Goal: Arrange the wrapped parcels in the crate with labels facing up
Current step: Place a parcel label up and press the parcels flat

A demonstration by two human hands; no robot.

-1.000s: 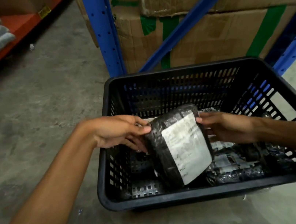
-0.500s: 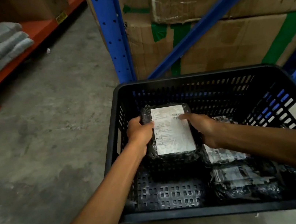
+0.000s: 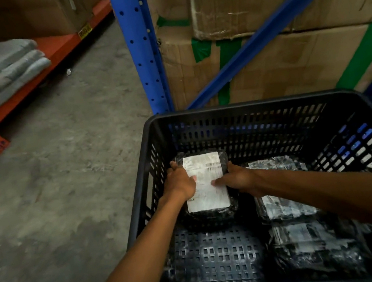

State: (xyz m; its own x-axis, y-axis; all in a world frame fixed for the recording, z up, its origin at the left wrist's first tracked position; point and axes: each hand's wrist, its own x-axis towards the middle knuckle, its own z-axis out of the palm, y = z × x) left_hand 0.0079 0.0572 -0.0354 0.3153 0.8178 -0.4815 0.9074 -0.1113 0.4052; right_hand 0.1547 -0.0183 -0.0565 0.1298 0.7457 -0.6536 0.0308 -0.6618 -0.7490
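1. Two hands grip one black-wrapped parcel (image 3: 206, 181) in the back left corner of the black crate (image 3: 247, 107), mid-frame. Its white label (image 3: 205, 182) faces up.
2. The left hand (image 3: 181, 182) clasps the parcel's left edge with its thumb on the label. The right hand (image 3: 235, 178) clasps the right edge, fingertips on the label.
3. Both forearms reach in from the bottom of the frame over the near rim, converging on the parcel.
4. To finish well, I would press the parcel flat onto the crate floor, square to the left wall, and let go without tilting the label.
5. More wrapped parcels (image 3: 283, 201) lie on the right, leaving bare floor at lower left for the next one.
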